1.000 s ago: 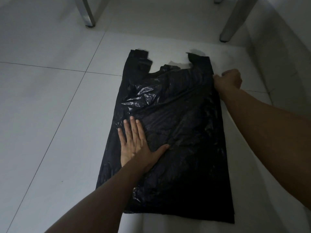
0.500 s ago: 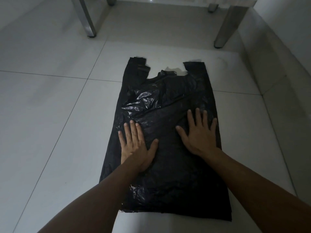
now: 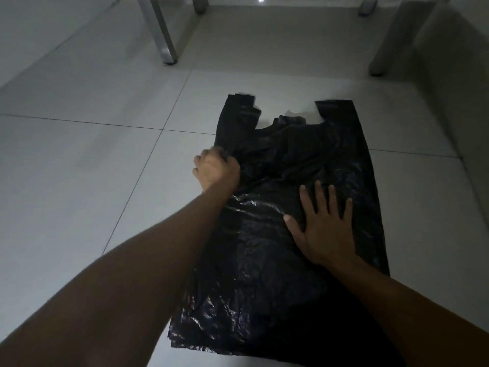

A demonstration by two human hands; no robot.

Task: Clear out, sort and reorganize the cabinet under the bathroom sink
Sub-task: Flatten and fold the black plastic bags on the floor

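- We see a black plastic carrier bag lying flat on a pale tiled floor, its two handle loops pointing away from us and its sealed bottom edge nearest the camera.
- The film is crinkled, with glossy highlights across the middle and along the lower left corner.
- The far left handle loop is rumpled and folded on itself; the far right handle loop lies flatter.
- Our left hand sits at the bag's left edge, just below the left handle. Its fingers are curled in and bunch the plastic there. The hand is a little blurred, so we cannot tell how much film it has gathered.
- Our right hand lies palm down on the right-middle of the bag, fingers straight and spread, thumb out to the left. It presses on the film and grips nothing.
- Both forearms reach in from the bottom of the frame; the left one crosses the bag's lower left part.
- Beyond the bag, two metal legs stand on the floor: a left leg and a right leg. Two shorter feet show further back.
- A light wall runs along the right side, near the bag's right edge.
- Dim light overall.
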